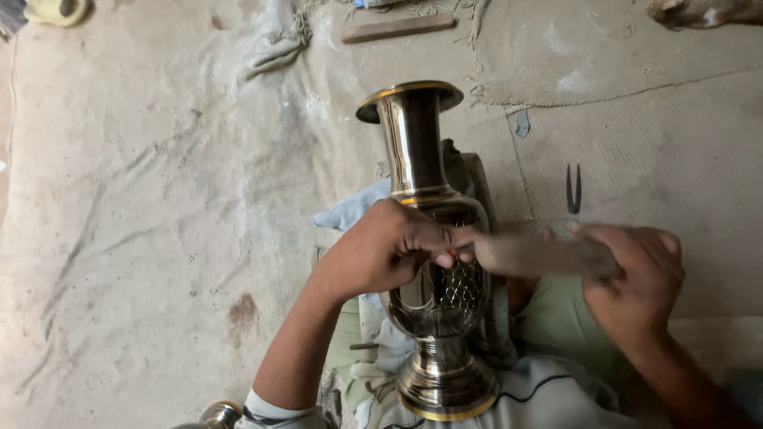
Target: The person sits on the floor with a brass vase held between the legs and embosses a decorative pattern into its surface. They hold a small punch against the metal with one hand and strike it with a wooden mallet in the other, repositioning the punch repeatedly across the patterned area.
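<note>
My left hand steadies the metal vase, its inside hidden; my right hand grips a blurred wooden tool.

Wooden stick, yellow object on dusty cloth.

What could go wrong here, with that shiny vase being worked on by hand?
The left hand pinches something small against the metal vase while the right hand swings a blurred wooden mallet toward those fingers; a mishit might strike them. The vase lies on loose cloth, so it could roll and spoil the pattern.
</note>
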